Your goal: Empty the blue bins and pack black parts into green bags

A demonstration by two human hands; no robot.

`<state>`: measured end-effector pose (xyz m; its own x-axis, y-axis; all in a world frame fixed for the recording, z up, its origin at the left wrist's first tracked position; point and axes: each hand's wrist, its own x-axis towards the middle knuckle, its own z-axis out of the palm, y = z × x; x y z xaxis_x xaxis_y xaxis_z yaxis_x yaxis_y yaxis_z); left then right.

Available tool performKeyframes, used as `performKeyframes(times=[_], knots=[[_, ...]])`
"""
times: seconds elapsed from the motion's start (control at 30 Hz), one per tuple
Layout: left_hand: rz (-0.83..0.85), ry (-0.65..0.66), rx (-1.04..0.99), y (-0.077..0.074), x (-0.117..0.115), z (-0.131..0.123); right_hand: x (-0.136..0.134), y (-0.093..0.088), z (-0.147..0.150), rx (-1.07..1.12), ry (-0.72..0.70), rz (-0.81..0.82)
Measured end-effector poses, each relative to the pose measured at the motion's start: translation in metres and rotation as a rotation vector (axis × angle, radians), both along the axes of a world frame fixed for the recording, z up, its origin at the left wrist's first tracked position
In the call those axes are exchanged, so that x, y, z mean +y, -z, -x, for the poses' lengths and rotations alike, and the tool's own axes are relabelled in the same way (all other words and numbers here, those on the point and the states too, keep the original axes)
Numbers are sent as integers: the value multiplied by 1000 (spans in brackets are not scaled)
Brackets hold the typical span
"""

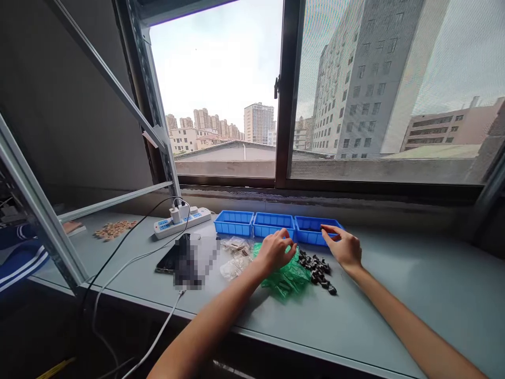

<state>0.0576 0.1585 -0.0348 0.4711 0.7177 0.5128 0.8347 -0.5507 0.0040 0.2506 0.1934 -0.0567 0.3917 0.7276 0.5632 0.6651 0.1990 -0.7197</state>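
Note:
My left hand (276, 249) hovers over a crumpled green plastic bag (287, 281), fingers loosely bent and apart, with nothing visible in them. To its right lies a loose pile of small black parts (317, 269); their exact kind is too small to tell. My right hand (344, 247) is at the front of the right blue bin (313, 238), thumb and forefinger brought together at its rim. Whatever sits in that pinch, if anything, is too small to make out. Some dark contents show inside this bin. Beside it stand a middle blue bin (272, 229) and a left blue bin (233, 230).
Clear plastic bags with small pieces (236, 258) lie left of the green bag. Farther left are a dark tablet-like device (171, 259), partly blurred, a power strip (183, 222) with cables, and small wooden pieces (114, 230). A metal frame post (43, 210) rises at left.

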Motion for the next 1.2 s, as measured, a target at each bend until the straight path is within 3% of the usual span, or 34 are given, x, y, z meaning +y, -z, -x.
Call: performKeyframes(times=[0.23,0.37,0.63,0.87,1.2], knots=[[18,-7,17,1,0,0,4,3,-2,2,-20,19],[32,-17,29,1,0,0,9,7,-3,-26,-153,45],[59,-60,65,-4,-1,0,-13,-5,10,-386,-375,-30],[79,-56,76,-5,1,2,-22,-8,10,-550,-489,245],[150,-19,62,-5,2,5,-23,-5,10,-387,-655,365]])
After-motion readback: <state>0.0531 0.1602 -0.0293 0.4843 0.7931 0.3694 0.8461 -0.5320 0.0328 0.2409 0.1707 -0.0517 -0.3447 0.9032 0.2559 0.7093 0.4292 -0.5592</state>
